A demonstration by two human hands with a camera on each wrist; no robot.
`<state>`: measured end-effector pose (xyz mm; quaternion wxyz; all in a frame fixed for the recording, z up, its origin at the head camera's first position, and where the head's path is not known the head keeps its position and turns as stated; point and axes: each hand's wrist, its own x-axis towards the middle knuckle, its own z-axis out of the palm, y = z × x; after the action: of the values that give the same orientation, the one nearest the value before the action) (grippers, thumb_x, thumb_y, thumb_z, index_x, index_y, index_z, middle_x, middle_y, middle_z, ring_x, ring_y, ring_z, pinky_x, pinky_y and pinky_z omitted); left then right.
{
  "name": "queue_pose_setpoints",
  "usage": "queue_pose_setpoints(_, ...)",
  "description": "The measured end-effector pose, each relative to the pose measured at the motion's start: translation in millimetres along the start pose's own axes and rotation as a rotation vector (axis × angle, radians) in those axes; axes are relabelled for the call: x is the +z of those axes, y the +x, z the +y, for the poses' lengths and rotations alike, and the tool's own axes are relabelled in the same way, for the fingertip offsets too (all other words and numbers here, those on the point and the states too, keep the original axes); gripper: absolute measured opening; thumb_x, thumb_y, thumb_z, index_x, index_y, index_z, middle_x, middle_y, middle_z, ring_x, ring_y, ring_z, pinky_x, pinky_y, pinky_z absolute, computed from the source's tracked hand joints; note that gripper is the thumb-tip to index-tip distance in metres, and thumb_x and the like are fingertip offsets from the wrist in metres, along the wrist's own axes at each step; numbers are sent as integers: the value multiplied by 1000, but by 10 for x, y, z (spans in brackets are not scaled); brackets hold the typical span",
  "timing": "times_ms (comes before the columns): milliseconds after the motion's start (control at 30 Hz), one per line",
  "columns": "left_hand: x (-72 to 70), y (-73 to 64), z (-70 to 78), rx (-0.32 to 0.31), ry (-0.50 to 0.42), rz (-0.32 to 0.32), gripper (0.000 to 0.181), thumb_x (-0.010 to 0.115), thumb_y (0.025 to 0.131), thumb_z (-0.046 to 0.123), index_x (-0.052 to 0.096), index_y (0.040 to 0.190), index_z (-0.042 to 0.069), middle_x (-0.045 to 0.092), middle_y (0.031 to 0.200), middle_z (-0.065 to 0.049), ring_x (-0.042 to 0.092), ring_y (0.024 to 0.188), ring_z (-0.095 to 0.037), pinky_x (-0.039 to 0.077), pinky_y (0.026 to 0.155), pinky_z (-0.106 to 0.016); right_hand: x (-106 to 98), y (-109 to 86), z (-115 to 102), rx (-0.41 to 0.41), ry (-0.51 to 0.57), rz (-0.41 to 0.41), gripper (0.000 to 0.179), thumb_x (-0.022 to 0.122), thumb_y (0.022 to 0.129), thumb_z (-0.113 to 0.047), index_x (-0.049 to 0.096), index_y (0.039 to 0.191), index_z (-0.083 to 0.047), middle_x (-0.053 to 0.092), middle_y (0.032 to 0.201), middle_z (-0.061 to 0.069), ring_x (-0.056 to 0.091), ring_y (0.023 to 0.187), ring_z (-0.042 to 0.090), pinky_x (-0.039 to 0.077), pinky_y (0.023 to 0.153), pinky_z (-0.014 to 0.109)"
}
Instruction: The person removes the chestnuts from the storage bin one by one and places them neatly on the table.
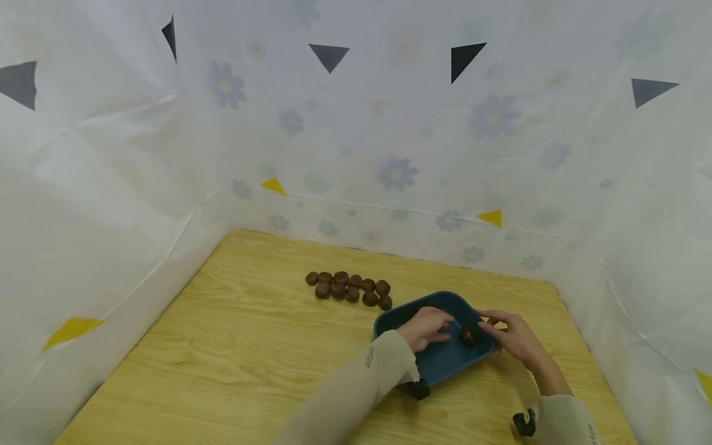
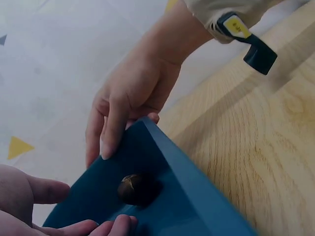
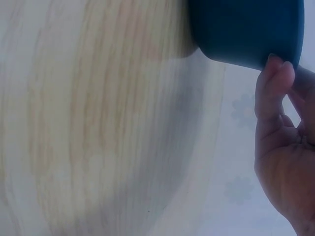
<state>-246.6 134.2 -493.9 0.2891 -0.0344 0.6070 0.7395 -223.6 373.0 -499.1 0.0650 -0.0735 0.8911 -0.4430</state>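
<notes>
A dark blue tray [image 1: 447,364] is at the right of the table in the head view, its right end apparently raised. One brown, round chestnut-like piece [image 2: 129,191] with a pale mark lies inside. My left hand [image 1: 427,326] reaches over the tray, thumb and fingers apart, with fingertips [image 2: 125,223] close to that piece and nothing held. Gripping the rim at the tray's right end, my right hand [image 1: 516,337] has its thumb on the inner side in the left wrist view. In the right wrist view, fingers [image 3: 275,81] hold the tray's corner.
Several similar brown pieces [image 1: 339,290] lie in two rows on the wooden table [image 1: 239,346], left of and beyond the tray. Flower-patterned white sheeting [image 1: 356,142] walls the table at the back and sides. A black mount [image 1: 524,423] sits by the right wrist.
</notes>
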Motion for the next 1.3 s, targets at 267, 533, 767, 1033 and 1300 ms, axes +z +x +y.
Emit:
queue_pose_setpoints(267,189,143,-29,-47,-19,5,36,63,101,7,59,134,-7,58,136,-25,54,134,-38,57,103,-51,-7,0,-6,9,-17,3,48,63,106,-26,56,148,-4,61,103,18,60,56,34,57,52,43)
queue_pose_setpoints(533,336,209,-124,-22,56,-67,18,61,101,1,67,115,-10,66,111,-14,68,107,-30,59,100,-51,16,11,-35,11,-7,0,49,62,106,-26,55,149,-3,61,102,19,59,54,31,57,51,43)
queue_pose_setpoints(767,389,263,-210,27,138,-76,14,67,98,-2,72,109,-10,73,98,-13,75,101,-33,63,93,-45,22,11,-29,31,-1,7,49,62,106,-26,55,149,-4,62,103,19,60,55,25,58,53,45)
queue_pose_setpoints(1033,406,242,-179,27,171,-55,16,69,98,1,71,109,-10,72,96,-13,75,102,-37,63,90,-44,5,6,-39,23,-10,4,48,62,106,-25,55,149,-3,61,105,20,60,55,32,58,52,44)
queue_pose_setpoints(1300,407,170,-103,42,193,-31,12,70,98,1,73,105,-7,73,94,-13,75,97,-36,63,90,-46,1,8,-32,15,-19,-3,48,63,106,-24,56,148,-4,62,103,19,61,56,31,58,52,43)
